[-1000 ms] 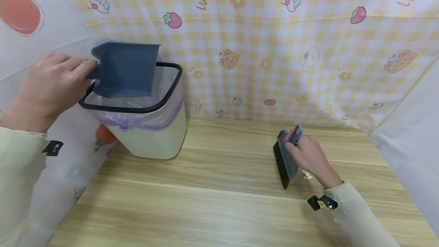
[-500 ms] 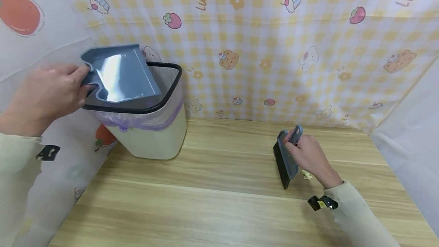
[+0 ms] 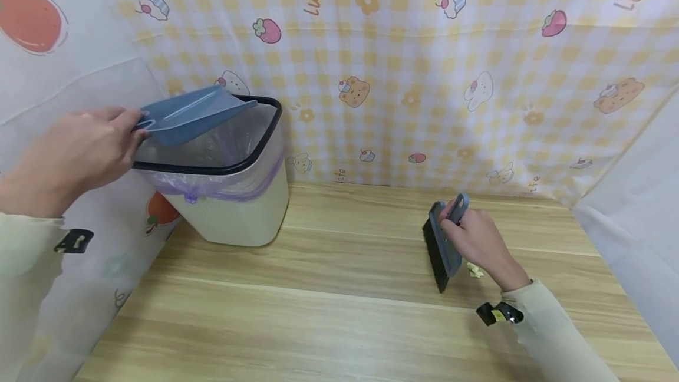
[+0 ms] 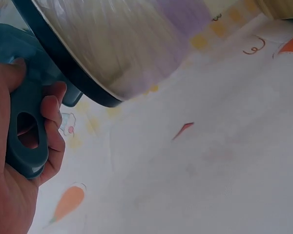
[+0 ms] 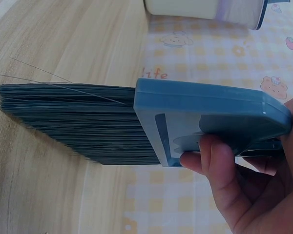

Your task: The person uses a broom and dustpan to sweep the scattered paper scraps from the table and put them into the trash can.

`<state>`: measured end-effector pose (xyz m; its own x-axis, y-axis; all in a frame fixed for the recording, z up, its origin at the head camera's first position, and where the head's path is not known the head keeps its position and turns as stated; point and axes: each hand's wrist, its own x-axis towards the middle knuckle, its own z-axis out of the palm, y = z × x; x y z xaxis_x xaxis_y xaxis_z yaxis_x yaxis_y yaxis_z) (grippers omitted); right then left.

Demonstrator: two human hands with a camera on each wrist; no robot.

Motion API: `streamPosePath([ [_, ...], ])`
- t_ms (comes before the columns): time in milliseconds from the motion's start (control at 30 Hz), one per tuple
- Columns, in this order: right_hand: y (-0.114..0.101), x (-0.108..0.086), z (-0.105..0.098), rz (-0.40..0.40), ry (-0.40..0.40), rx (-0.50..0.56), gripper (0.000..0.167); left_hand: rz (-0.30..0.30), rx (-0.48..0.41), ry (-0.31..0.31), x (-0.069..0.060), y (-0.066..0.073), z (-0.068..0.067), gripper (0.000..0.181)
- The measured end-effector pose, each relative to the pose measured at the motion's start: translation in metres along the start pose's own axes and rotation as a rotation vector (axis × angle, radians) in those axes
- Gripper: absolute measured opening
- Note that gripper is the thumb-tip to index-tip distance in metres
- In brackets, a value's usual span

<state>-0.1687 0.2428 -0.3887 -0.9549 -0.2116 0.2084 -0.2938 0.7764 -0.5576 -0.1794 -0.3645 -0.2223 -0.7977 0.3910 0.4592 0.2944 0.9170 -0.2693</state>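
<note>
In the head view my left hand (image 3: 87, 149) grips the handle of a blue-grey dustpan (image 3: 193, 115). The pan is over the mouth of a cream trash bin (image 3: 239, 217) with a black rim, lined with a clear bag. In the left wrist view my fingers curl round the dustpan handle (image 4: 27, 141) beside the rim. At the right my right hand (image 3: 477, 240) holds a small blue-grey hand brush (image 3: 444, 246), its dark bristles (image 5: 73, 124) facing left, against the wood surface. Pale yellow scraps (image 3: 474, 270) lie by the right wrist, partly hidden.
The bin stands at the left on a wood-grain tabletop (image 3: 318, 305), close to the side curtain. A checked cloth (image 3: 398, 75) with printed cartoons hangs along the back. White cloth (image 3: 631, 223) borders the right side.
The dustpan has turned from facing me over the bin to a flatter, edge-on tilt, and my left hand has rotated with it. My right hand and the brush have stayed put.
</note>
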Motion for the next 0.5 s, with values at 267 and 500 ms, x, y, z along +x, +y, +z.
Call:
streamPosePath([
  [267,-0.001,0.0,0.0,-0.005,0.002,-0.003,0.018,0.14,-0.069,0.135,0.001,0.015,-0.002,0.035],
  [500,-0.001,0.0,0.0,-0.005,0.002,-0.003,0.017,0.214,-0.123,0.169,0.007,0.037,0.0,0.036],
])
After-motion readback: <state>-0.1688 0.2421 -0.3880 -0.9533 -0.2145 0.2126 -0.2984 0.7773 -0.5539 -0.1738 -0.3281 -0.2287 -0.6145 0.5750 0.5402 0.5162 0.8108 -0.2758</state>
